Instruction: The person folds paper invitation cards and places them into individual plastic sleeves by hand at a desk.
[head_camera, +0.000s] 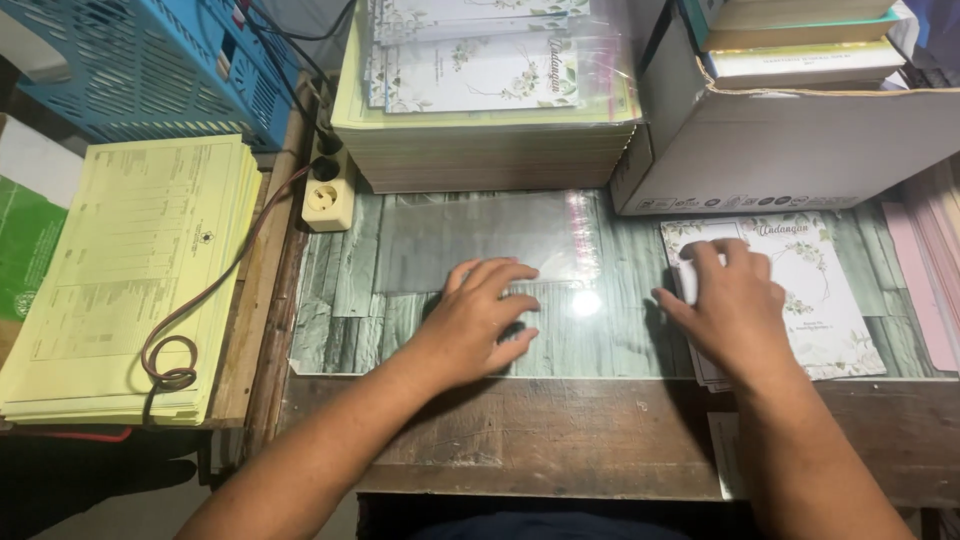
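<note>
Nearest the camera, two bare forearms are extended over the worn wooden front edge of the surface (560, 440), which is covered farther back with a grey-green plank-patterned sheet. The left hand (480, 320) is laid flat with its fingers spread, pressed on the near edge of a clear, flat plastic sleeve (480, 235) that lies directly beyond its fingertips; the sleeve appears to be held down so that it does not slide. Nothing is pinched by this hand.

The right hand (735, 305) is rested palm-down, fingers loosely together, on the top of a small pile of white floral-printed cards (820, 300) at the right. Its fingertips sit at the upper left corner of the top card, apparently to peel it off the pile; whether the card is already lifted cannot be told. The pile lies well apart from the sleeve, with bare surface between them.

Behind the sleeve a tall stack of pale yellow sheets (490, 150) is topped with cards already bagged in plastic (480, 70). A white cardboard box (800, 140) stands at the right rear. On the left lie a stack of yellow printed forms (130, 270), a cream power strip (328, 190) with a brown cable, and a blue plastic basket (150, 60).
</note>
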